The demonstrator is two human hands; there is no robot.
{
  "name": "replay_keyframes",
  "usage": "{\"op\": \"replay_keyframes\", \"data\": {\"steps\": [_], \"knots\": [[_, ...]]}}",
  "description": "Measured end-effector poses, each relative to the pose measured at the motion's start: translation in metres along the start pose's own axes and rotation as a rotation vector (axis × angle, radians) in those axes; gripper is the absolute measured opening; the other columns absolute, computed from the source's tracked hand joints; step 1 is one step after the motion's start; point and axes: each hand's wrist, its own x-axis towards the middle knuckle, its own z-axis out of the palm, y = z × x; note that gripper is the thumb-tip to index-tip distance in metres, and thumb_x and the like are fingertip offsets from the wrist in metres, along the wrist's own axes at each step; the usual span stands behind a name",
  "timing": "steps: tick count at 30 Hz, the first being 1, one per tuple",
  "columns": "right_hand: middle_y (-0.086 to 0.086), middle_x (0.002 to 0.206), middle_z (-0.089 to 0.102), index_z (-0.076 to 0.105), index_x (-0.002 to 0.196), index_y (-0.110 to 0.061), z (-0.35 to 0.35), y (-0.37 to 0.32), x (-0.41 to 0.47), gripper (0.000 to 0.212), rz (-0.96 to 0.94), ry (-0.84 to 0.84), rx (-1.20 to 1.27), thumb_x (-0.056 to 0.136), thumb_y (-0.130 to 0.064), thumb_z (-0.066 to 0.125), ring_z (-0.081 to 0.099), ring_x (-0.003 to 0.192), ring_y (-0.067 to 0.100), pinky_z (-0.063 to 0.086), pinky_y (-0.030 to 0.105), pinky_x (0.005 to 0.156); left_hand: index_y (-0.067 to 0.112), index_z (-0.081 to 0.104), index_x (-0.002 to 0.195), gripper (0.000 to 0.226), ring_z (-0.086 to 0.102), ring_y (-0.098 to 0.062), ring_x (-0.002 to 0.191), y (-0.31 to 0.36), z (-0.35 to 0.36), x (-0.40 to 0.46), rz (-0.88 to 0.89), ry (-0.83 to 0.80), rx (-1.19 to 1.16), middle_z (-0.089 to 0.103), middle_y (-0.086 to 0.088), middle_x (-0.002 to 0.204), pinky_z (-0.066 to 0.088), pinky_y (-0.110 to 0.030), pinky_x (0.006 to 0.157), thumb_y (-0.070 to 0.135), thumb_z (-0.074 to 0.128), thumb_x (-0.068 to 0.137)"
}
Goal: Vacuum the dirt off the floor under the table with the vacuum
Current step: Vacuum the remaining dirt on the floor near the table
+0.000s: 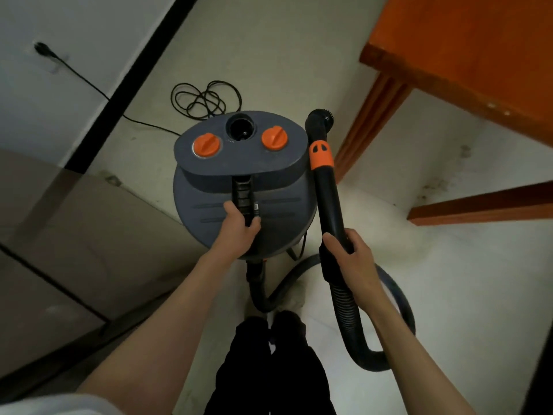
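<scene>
A dark grey canister vacuum [239,163] with two orange knobs stands on the pale floor in the middle of the head view. My left hand [239,227] grips its black carry handle [244,199] on top. My right hand [350,259] grips the black wand [327,199], which has an orange collar and a round brush nozzle [319,116] pointing away from me. The ribbed hose [347,319] loops from the wand round behind me to the canister. An orange-brown wooden table [466,55] stands at the right, with dark dirt specks [434,184] on the floor beneath it.
The vacuum's black power cord [203,100] lies coiled on the floor beyond the canister and runs to a wall plug [42,50] at the left. A table leg [371,121] and a lower rail [484,205] stand close to the wand. A brown cabinet [59,235] fills the left side.
</scene>
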Motion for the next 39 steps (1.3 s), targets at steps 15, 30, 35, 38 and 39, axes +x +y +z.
{"op": "replay_keyframes", "data": {"steps": [15, 30, 35, 38, 39], "knots": [[0.005, 0.079, 0.062, 0.058, 0.092, -0.021, -0.044, 0.102, -0.087, 0.008, 0.047, 0.254, 0.198, 0.091, -0.028, 0.062, 0.060, 0.070, 0.021, 0.052, 0.040, 0.067, 0.009, 0.020, 0.104, 0.032, 0.046, -0.017, 0.101, -0.007, 0.077, -0.073, 0.122, -0.211, -0.039, 0.044, -0.006, 0.111, 0.041, -0.030, 0.082, 0.025, 0.048, 0.097], [0.009, 0.082, 0.061, 0.057, 0.096, -0.016, -0.179, 0.197, -0.169, 0.012, 0.091, 0.301, 0.269, 0.091, -0.026, 0.061, 0.059, 0.069, 0.020, 0.051, 0.033, 0.059, 0.010, 0.019, 0.107, 0.034, 0.042, -0.013, 0.108, 0.002, 0.213, -0.197, 0.102, -0.196, -0.056, 0.042, -0.003, 0.116, 0.036, -0.024, 0.088, 0.024, 0.049, 0.097], [0.011, 0.085, 0.062, 0.058, 0.099, -0.014, -0.212, 0.224, -0.192, 0.017, 0.099, 0.295, 0.243, 0.090, -0.028, 0.061, 0.060, 0.072, 0.022, 0.051, 0.036, 0.067, 0.006, 0.026, 0.110, 0.036, 0.050, -0.022, 0.111, 0.007, 0.261, -0.239, 0.062, -0.181, -0.078, 0.047, -0.005, 0.112, 0.039, -0.025, 0.082, 0.025, 0.052, 0.095], [0.009, 0.086, 0.062, 0.058, 0.104, -0.012, -0.224, 0.231, -0.205, 0.021, 0.096, 0.313, 0.196, 0.090, -0.027, 0.061, 0.060, 0.073, 0.020, 0.051, 0.035, 0.068, 0.003, 0.039, 0.111, 0.047, 0.055, -0.030, 0.107, 0.009, 0.275, -0.257, 0.050, -0.044, 0.106, 0.055, -0.011, 0.112, 0.046, -0.035, 0.081, 0.037, 0.063, 0.087], [0.008, 0.086, 0.062, 0.057, 0.106, -0.011, -0.227, 0.233, -0.209, 0.023, 0.092, 0.315, 0.194, 0.090, -0.027, 0.062, 0.060, 0.073, 0.020, 0.051, 0.035, 0.067, 0.003, 0.044, 0.113, 0.053, 0.053, -0.031, 0.108, 0.009, 0.276, -0.262, 0.087, 0.059, 0.190, 0.054, -0.012, 0.113, 0.046, -0.040, 0.086, 0.040, 0.067, 0.083]]}}
